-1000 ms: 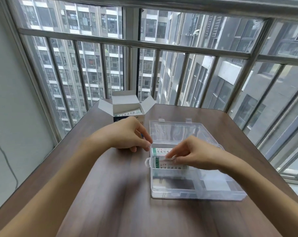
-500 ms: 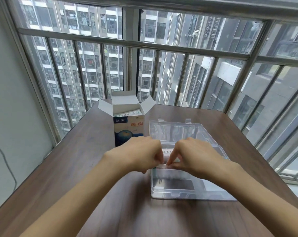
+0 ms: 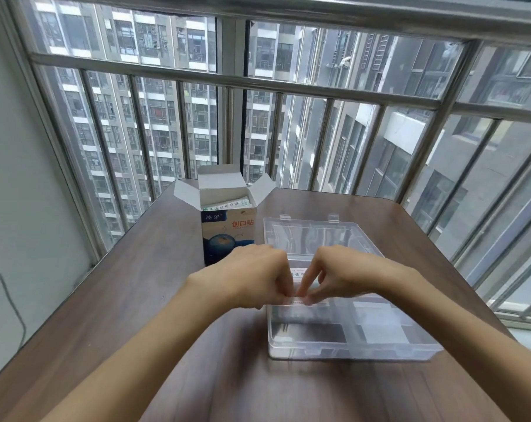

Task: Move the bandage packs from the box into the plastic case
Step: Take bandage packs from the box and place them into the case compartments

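A clear plastic case (image 3: 349, 345) lies open on the wooden table, its lid (image 3: 313, 236) flat behind it. Over its far-left compartment my left hand (image 3: 255, 278) and my right hand (image 3: 343, 275) meet, fingertips pinching the white bandage packs (image 3: 299, 273) that sit in the case. Most of the packs are hidden by my fingers. Behind and to the left stands the open cardboard bandage box (image 3: 227, 229), flaps up, with more white packs (image 3: 227, 205) showing at its top.
The brown table (image 3: 136, 300) ends at a metal window railing (image 3: 258, 83) just behind the box. A grey wall with a dangling cable (image 3: 2, 284) is on the left.
My left hand moved right from beside the case to join my right hand over the packs. Both hands now pinch the packs together in the far-left compartment.
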A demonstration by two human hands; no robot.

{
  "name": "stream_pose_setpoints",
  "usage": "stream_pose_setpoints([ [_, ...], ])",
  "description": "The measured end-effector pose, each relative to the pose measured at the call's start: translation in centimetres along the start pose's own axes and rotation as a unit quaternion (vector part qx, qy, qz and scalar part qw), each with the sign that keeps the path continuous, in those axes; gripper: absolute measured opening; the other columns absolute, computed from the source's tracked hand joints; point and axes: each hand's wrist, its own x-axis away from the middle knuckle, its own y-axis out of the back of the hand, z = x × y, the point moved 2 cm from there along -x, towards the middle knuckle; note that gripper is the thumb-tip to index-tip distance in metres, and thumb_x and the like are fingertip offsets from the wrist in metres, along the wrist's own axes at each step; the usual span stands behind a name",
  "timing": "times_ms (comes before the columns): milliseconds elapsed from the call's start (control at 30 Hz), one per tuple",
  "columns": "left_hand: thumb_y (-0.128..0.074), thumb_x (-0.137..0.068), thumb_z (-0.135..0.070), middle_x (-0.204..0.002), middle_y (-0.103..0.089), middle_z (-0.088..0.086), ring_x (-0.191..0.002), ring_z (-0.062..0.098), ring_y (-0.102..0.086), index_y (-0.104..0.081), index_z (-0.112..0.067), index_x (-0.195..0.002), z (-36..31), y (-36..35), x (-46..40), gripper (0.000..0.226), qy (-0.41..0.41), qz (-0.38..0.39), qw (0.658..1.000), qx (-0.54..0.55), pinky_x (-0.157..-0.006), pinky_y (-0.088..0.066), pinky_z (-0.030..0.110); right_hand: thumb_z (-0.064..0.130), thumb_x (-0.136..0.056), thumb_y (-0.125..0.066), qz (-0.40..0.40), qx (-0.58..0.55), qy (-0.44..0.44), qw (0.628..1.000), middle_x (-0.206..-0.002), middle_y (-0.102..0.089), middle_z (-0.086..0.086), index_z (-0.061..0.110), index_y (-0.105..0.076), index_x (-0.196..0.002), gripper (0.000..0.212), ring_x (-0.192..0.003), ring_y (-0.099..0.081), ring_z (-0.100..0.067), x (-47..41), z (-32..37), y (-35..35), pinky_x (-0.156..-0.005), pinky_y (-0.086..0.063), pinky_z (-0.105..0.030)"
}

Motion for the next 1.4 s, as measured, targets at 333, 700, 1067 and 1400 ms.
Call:
stream_pose_setpoints([
  [333, -0.063, -0.087, -0.030, -0.086, -0.073, -0.014, -0.048, 0.002, -0.061, -0.075, -0.033, -0.095, 0.1, -0.1, 0.0, 0.014, 0.010, 0.002, 1.000, 0.009, -0.054, -0.042, 0.016, 0.015, -0.086, -0.063, 0.010, 0.061, -0.122, 0.991, -0.068, -0.064, -0.002, 0.005, -0.070, -0.094, 0.015, -0.060, -0.057, -0.014, 0.9, -0.5, 0.1, -0.064, -0.050, -0.028],
  [700, -0.065, -0.085, -0.029, -0.084, -0.074, -0.013, -0.050, -0.006, -0.060, -0.074, -0.029, -0.093, 0.3, -0.3, 0.1, 0.012, 0.010, -0.008, 1.000, 0.015, -0.066, -0.051, 0.021, 0.034, -0.076, -0.076, -0.082, 0.070, -0.157, 0.982, -0.085, -0.061, 0.000, 0.016, -0.067, -0.095, 0.028, -0.084, -0.059, -0.022, 1.5, -0.4, -0.5, -0.068, -0.043, -0.029],
  [1067, -0.063, -0.089, -0.038, -0.085, -0.068, -0.018, -0.077, -0.002, -0.061, -0.073, -0.032, -0.098, 5.7, 7.0, 4.3, 0.015, 0.168, -0.303, 0.930, 0.125, -0.065, -0.049, 0.025, 0.023, -0.092, -0.058, -0.322, -0.092, 0.043, 0.941, -0.084, -0.061, 0.015, 0.023, -0.067, -0.107, 0.018, -0.078, -0.061, -0.006, 0.7, 4.8, 6.0, -0.079, -0.053, -0.030],
  [1400, -0.061, -0.091, -0.032, -0.106, -0.059, -0.014, -0.110, 0.009, -0.052, -0.070, -0.039, -0.099, 8.2, 6.5, 4.9, 0.014, 0.180, -0.234, 0.950, 0.102, -0.079, -0.044, 0.032, 0.025, -0.094, -0.054, -0.379, -0.056, 0.095, 0.919, -0.089, -0.067, 0.002, 0.020, -0.063, -0.112, 0.021, -0.086, -0.062, -0.015, -3.8, 6.4, 3.4, -0.082, -0.051, -0.036],
])
